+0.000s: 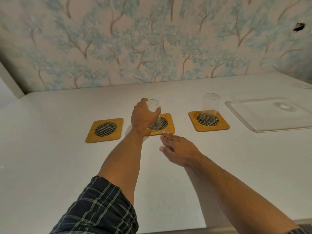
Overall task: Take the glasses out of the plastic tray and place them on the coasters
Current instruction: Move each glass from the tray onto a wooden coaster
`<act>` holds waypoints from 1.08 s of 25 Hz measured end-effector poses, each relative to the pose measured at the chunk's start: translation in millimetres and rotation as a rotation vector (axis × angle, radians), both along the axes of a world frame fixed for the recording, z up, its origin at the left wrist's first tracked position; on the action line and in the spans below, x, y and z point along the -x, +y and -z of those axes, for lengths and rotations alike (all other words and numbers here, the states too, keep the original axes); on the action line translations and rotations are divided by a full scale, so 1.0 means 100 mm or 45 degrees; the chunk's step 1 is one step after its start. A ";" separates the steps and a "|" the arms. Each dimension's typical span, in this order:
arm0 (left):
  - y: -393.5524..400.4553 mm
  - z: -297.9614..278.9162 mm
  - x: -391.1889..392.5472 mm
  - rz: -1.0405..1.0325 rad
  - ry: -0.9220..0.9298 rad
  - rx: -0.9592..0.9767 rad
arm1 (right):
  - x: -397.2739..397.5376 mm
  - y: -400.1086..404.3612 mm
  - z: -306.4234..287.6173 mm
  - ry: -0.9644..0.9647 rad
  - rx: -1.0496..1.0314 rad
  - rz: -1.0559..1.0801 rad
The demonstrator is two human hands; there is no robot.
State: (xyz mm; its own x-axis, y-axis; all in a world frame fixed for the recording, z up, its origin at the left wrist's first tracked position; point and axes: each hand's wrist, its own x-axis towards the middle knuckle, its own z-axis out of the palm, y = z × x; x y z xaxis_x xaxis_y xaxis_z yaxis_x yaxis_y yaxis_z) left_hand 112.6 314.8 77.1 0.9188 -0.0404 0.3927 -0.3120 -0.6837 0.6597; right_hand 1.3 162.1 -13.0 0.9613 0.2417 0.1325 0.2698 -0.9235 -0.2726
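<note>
Gripping a glass (154,115) with the left hand (143,115), fingers wrapped around its upper half, the person is setting it on the middle coaster (169,121). Its base looks like it's sitting toward the left of the mesh circle, so letting go while it's tilted could be tipping it off the edge. The right hand (179,149) is hovering flat near that coaster, fingers spread and holding nothing, just touching the near edge, and a bump there could be nudging the coaster under the glass. Another glass (210,107) is standing on the right coaster (209,121). The left coaster (104,130) is bare, and the tray (270,115) at the right looks empty.
</note>
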 end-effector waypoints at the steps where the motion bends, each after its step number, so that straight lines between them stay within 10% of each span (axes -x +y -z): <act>1: 0.01 0.02 -0.01 0.003 0.010 0.008 | 0.00 0.00 0.01 -0.014 -0.011 -0.010; 18: -0.11 0.08 -0.06 0.051 0.067 -0.104 | -0.01 -0.01 0.09 -0.194 -0.126 -0.052; 27: -0.45 -0.08 0.20 0.041 -0.609 -0.283 | 0.12 -0.06 -0.03 -0.484 -0.058 0.184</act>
